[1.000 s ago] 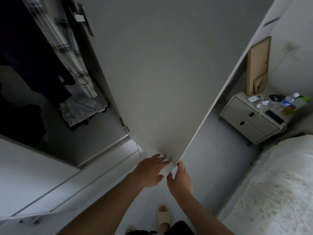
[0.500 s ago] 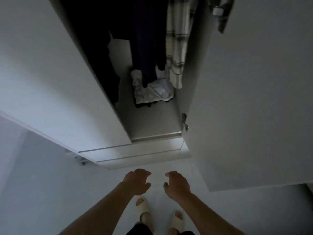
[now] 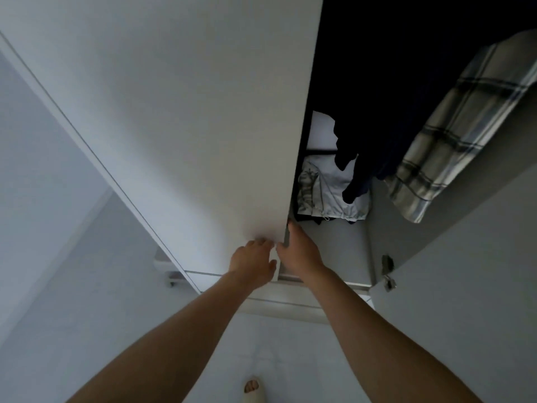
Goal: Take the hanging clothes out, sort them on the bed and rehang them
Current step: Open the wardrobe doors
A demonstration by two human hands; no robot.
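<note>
The white left wardrobe door (image 3: 180,117) fills the upper left. My left hand (image 3: 252,261) touches its face at the lower right corner with its fingertips. My right hand (image 3: 300,253) grips the same door's edge, fingers tucked behind it and thumb in front. Inside the wardrobe hang dark clothes (image 3: 377,106) and a pale plaid shirt (image 3: 456,135) to their right. A light crumpled garment (image 3: 334,196) lies on the wardrobe floor beneath them. The bed is out of view.
The right wardrobe door (image 3: 465,301) stands swung open at the right, its hinge (image 3: 388,271) showing. Below the opening runs a white drawer front (image 3: 290,305). My slippered foot (image 3: 254,392) stands on the pale floor. A white wall lies to the left.
My hands let go of the right door's lower corner, hung free, then reached up to the left door's lower corner. The view swung left, away from the nightstand and bed.
</note>
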